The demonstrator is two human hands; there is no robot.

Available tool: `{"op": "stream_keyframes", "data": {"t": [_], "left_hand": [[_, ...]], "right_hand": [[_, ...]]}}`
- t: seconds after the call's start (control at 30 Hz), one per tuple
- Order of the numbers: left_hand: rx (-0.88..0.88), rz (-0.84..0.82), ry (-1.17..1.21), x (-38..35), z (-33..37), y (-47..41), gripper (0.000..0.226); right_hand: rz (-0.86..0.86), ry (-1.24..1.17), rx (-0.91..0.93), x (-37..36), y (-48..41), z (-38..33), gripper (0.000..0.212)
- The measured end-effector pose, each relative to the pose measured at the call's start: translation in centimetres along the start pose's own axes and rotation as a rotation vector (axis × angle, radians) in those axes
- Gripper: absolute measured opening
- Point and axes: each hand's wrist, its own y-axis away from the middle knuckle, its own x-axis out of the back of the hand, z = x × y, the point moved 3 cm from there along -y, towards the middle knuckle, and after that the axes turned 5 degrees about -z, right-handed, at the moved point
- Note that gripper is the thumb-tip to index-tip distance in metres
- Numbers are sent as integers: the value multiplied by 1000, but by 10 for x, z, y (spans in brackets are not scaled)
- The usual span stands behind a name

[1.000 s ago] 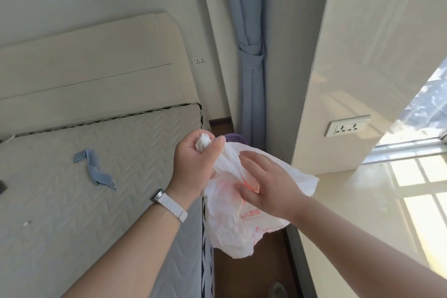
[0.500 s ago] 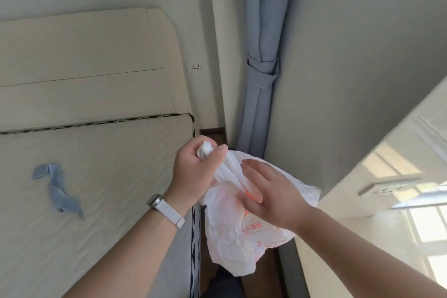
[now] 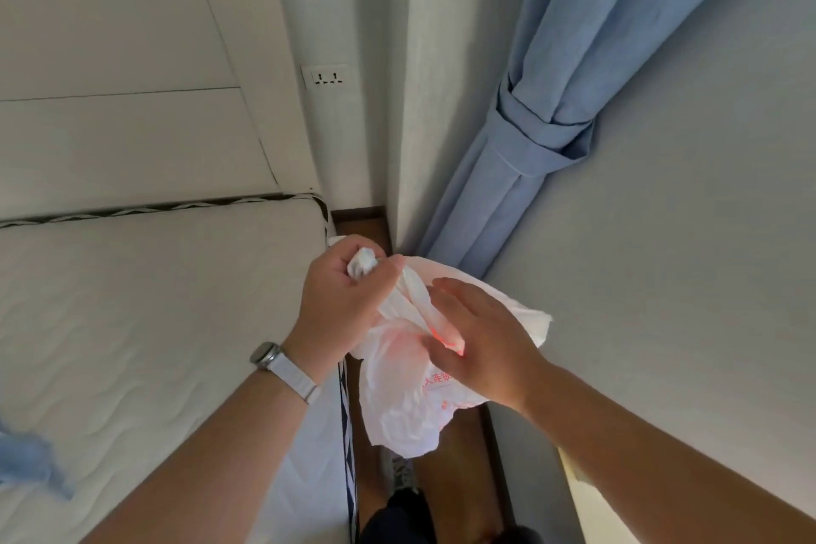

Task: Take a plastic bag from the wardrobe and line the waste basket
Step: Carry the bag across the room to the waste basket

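- On my feed the left hand (image 3: 349, 300) is clenched round the bunched top of the white plastic bag (image 3: 397, 406); a crumpled tuft of plastic pokes out of the fist at its 12 o'clock side.
- The rest of the bag hangs from that fist towards 5 o'clock, slack and creased, with red print on it (too small for me to read).
- The right hand (image 3: 481, 345) sits at about 4 o'clock from the left one, released, its fingers fairly straight and laid flat on the upper side of the bag.
- A twisted strip of the bag runs from the left fist to just under the right thumb.
- There is a watch (image 3: 265, 356) with a white strap on the left wrist.
- The bag hangs in the air over a narrow strip of brown floor (image 3: 455, 468).
- At 9 o'clock of the hands I see the bed (image 3: 154, 300); a blue cloth (image 3: 26, 459) lies on it at 8 o'clock.
- A tied blue curtain (image 3: 543, 124) hangs at 1 o'clock, and a wall socket (image 3: 326, 77) shows at 12 o'clock.
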Motion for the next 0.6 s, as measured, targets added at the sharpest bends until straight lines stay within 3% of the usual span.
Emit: {"op": "stream_keyframes", "data": {"t": [0.33,0.6], "left_hand": [[138,69,-20,-4,-100,-85,17],[132,106,-78,-42,-207,-120,28]], "right_hand": [[-107,-117,-142,-85,-74,67,52],[-116,-223,-263,-193,-99,153,49]]}}
